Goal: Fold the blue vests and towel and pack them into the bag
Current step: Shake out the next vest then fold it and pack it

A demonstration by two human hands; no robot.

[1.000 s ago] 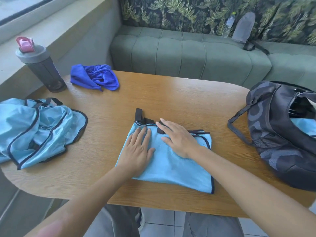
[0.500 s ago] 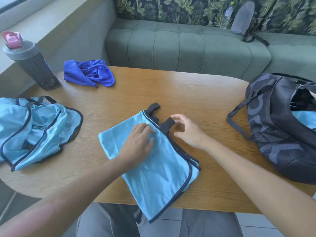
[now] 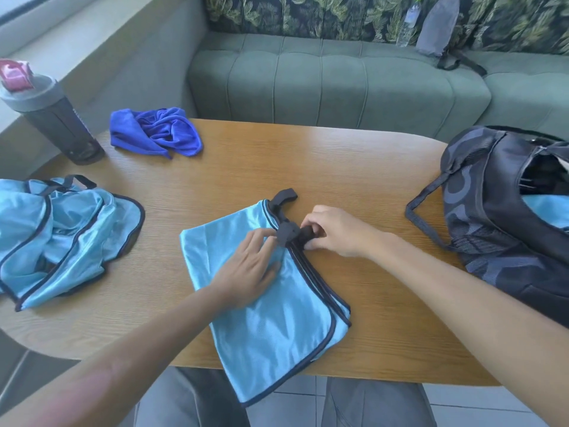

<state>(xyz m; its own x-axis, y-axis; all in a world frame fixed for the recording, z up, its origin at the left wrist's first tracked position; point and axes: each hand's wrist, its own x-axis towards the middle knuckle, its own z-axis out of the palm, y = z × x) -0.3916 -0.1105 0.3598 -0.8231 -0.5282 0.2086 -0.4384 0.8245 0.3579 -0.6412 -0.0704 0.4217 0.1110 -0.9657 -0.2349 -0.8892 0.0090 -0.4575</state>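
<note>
A folded light-blue vest (image 3: 271,309) is laid at the middle of the wooden surface (image 3: 308,161), its long axis running diagonally from the far strap end to the near corner, which hangs over the near edge. Its dark straps (image 3: 284,197) point away toward the sofa (image 3: 338,87). The left hand (image 3: 246,269) rests flat on the cloth with its fingers (image 3: 261,238) extended toward the strap. One strap is pinched by the curled fingers (image 3: 311,223) of the right hand (image 3: 335,231). A heap of unfolded light-blue vests (image 3: 61,238) lies at the left edge, well apart. A crumpled dark-blue towel (image 3: 157,134) lies at the far left, beside a dark bottle (image 3: 58,121) with a pink cap. The open bag (image 3: 508,223) stands at the right, light-blue cloth visible inside; its strap trails on the surface toward the right forearm.
</note>
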